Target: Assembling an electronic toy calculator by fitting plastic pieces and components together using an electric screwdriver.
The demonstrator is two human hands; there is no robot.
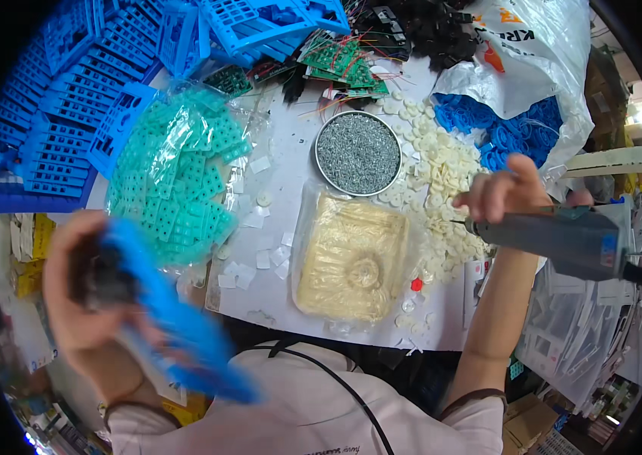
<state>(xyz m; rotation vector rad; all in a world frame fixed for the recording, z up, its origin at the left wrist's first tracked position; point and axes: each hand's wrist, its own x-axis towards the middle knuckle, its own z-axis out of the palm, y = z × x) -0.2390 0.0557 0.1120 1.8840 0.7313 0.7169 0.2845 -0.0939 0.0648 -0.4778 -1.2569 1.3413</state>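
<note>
My left hand (82, 296) grips a blue plastic frame piece (177, 318), blurred by motion, low at the left over the table edge. My right hand (507, 189) holds a grey electric screwdriver (564, 239) at the right, its tip pointing left toward a heap of small white plastic discs (435, 182). Between the hands lie a clear bag of cream-coloured parts (351, 258) and a round metal dish of small screws (357, 153).
A bag of teal plastic pieces (177, 178) lies at the left, stacked blue frames (70, 98) behind it. Green circuit boards (336, 61) and black parts sit at the back. A white bag of blue rings (511, 121) is at the right.
</note>
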